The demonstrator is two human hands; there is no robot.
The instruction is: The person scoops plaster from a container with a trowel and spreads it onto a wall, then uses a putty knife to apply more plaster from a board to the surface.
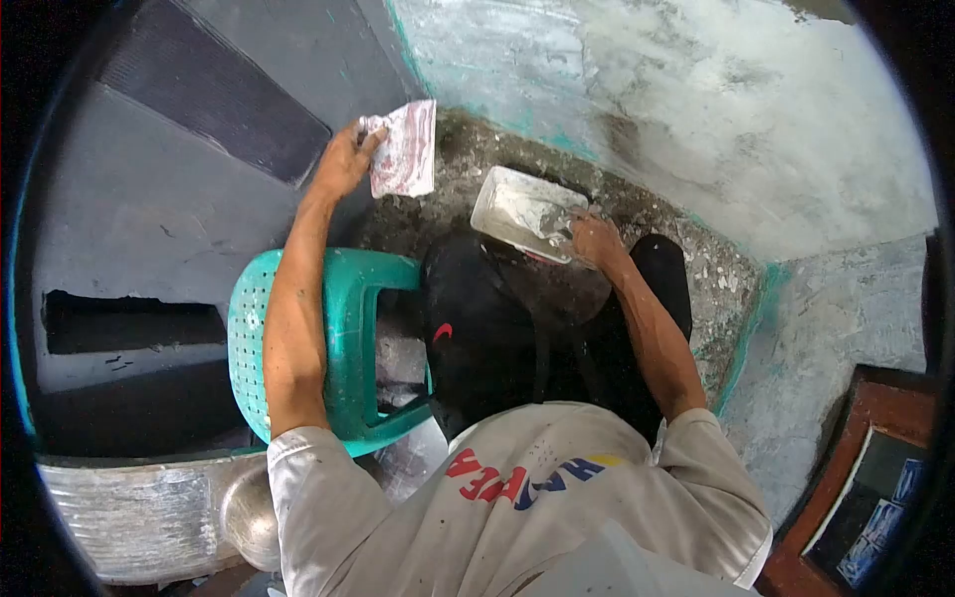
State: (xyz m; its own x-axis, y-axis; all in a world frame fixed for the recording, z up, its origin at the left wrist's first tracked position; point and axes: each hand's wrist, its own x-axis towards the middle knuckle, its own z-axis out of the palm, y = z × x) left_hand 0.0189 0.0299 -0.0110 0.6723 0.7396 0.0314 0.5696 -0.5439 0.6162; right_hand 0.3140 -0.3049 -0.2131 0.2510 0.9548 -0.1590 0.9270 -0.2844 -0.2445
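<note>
My left hand (345, 159) pinches the edge of a flat rectangular board (406, 149), smeared with white and reddish paste. It is held up near the corner of the dark grey panel. In front of my knees, a white plastic tub (487, 206) contains white paste (532, 204). My right hand (595, 241) is closed at the tub's right end, around what looks like a putty knife (559, 225). Its coated blade is down in the paste, and its handle is hidden by my fingers.
A green plastic stool (343, 348) stands under my left forearm. Dark grey panels (199, 189) line the left side. A patchy plastered wall (746, 119) rises ahead and right above a speckled floor (463, 149). A large metal pot (139, 517) is low left; a brown wooden frame (851, 478) is right.
</note>
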